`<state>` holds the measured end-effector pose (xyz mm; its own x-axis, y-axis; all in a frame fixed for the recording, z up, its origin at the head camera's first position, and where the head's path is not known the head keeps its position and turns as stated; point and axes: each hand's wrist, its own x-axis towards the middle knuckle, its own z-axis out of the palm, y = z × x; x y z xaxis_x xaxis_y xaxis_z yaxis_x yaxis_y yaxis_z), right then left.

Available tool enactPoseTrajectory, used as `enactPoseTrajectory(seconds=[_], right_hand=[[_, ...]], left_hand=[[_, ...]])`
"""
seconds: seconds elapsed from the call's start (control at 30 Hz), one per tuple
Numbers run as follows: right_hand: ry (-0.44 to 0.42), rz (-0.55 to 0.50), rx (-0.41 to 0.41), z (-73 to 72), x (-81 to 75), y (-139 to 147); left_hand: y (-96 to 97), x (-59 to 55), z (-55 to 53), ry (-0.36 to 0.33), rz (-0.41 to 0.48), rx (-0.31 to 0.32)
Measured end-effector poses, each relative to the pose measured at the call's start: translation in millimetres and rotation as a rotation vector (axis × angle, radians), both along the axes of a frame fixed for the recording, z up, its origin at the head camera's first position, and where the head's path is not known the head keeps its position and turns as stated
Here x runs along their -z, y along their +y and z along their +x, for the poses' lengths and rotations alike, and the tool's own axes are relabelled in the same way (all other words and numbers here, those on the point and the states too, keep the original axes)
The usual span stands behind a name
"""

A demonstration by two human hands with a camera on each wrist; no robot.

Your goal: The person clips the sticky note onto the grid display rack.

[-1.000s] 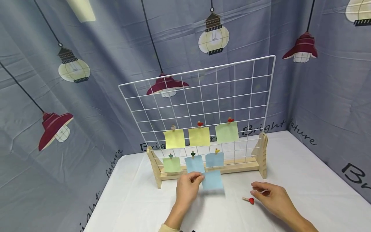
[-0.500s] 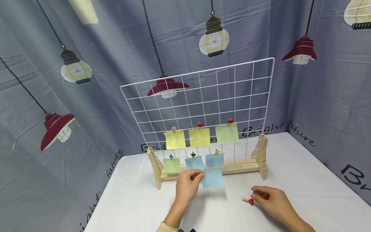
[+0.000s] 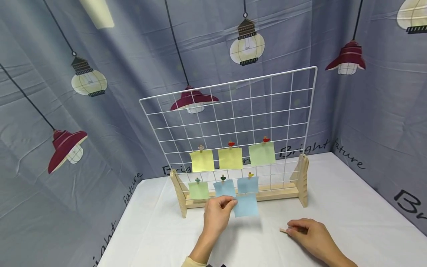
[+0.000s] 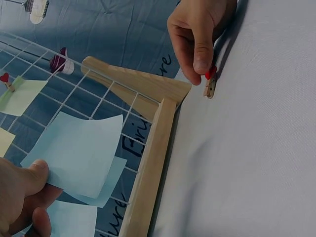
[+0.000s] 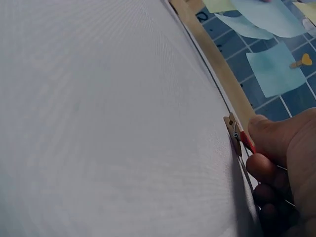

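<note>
My left hand (image 3: 216,216) pinches a light blue sticky note (image 3: 247,206) by its left edge, in front of the lower part of a white wire grid (image 3: 271,107). In the left wrist view the note (image 4: 81,153) overlaps another blue note behind it. To the right, my right hand (image 3: 311,237) is low over the white table, with thumb and fingertips on the red heart end of a small wooden clothespin (image 3: 283,230). The right wrist view shows the bare wooden end of the clothespin (image 5: 231,131) sticking out past the fingers; the heart is partly covered.
The grid stands in a wooden base (image 3: 280,192). Two yellow notes and a green note (image 3: 262,153) hang in the upper row by clothespins. Below hang a green note (image 3: 199,190) and two blue notes (image 3: 248,184). A patterned curtain (image 3: 113,122) surrounds the table (image 3: 160,237).
My right hand has come down and closed its fingertips on the clothespin's heart end, which was uncovered before. The left hand's blue note rose slightly, then stayed nearly still.
</note>
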<state>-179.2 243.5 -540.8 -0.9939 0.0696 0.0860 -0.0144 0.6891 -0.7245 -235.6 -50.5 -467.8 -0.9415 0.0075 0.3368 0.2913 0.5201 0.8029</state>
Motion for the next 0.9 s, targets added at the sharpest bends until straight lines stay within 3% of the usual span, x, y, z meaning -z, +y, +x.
enactPoseTrajectory(seconds=[0.27, 0.9], right_hand=[[0.092, 0.12, -0.03, 0.7, 2.6, 0.9], [-0.013, 0.039, 0.027, 2.6, 2.3, 0.1]], left_hand=[[0.1, 1.6, 0.6, -0.007, 0.0, -0.009], [-0.1, 7.1, 0.1, -0.028, 0.005, -0.026]])
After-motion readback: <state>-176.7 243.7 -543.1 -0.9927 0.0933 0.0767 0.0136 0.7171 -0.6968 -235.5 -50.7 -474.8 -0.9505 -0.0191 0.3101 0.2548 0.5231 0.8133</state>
